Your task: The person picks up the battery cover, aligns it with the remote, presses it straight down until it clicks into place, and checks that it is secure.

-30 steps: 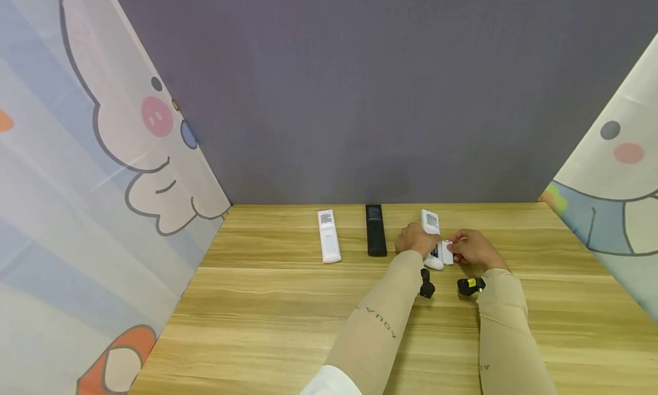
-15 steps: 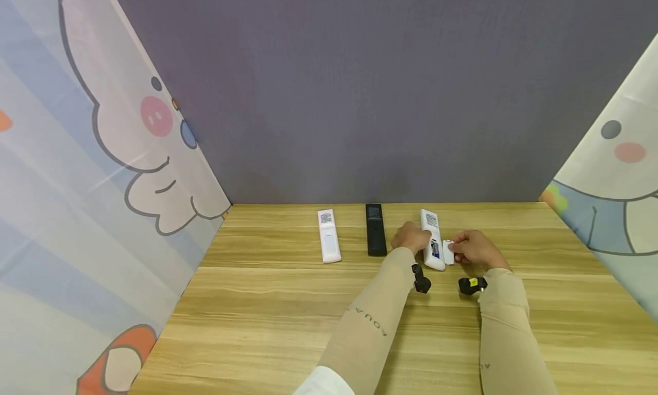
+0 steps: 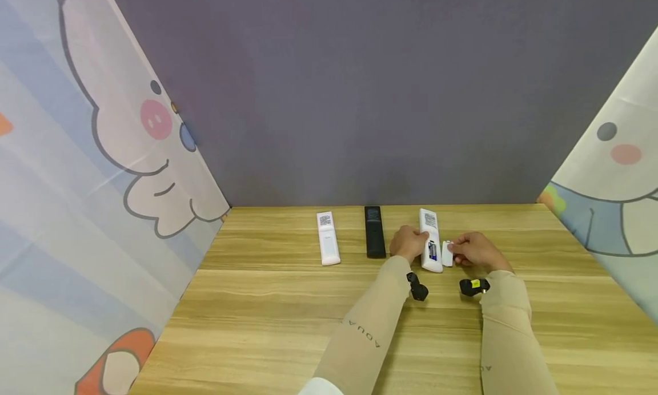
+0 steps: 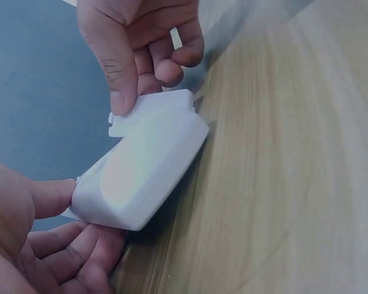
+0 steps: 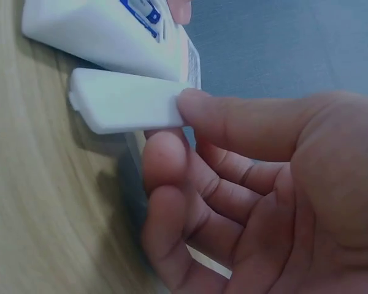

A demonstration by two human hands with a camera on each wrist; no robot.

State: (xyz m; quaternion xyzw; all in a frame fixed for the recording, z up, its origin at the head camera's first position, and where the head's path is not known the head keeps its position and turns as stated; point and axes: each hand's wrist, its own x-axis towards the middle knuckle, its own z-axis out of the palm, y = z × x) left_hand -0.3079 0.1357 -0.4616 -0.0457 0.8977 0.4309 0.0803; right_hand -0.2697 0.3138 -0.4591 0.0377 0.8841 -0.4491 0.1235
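Observation:
A white remote control (image 3: 429,226) lies back side up at the right of the table, its battery compartment uncovered and blue batteries (image 3: 433,251) showing inside. My left hand (image 3: 408,242) grips it from the left side, thumb on top and fingers beneath, as the left wrist view shows. Just right of the remote, my right hand (image 3: 475,250) pinches a white battery cover (image 3: 447,254) between thumb and index finger. In the right wrist view the cover (image 5: 126,101) is tilted beside the remote (image 5: 104,33), with small tabs at its far end.
A black remote control (image 3: 375,232) lies left of my left hand, and another white remote control (image 3: 328,238) lies farther left, both back side up. Behind the wooden table (image 3: 267,321) stands a grey panel (image 3: 385,98). Cartoon-printed curtains (image 3: 51,212) flank both sides.
My left hand has drawn back left off the remote's compartment, uncovering the batteries, and now holds its left edge. The right hand keeps the battery cover, with the gap to the remote slightly wider.

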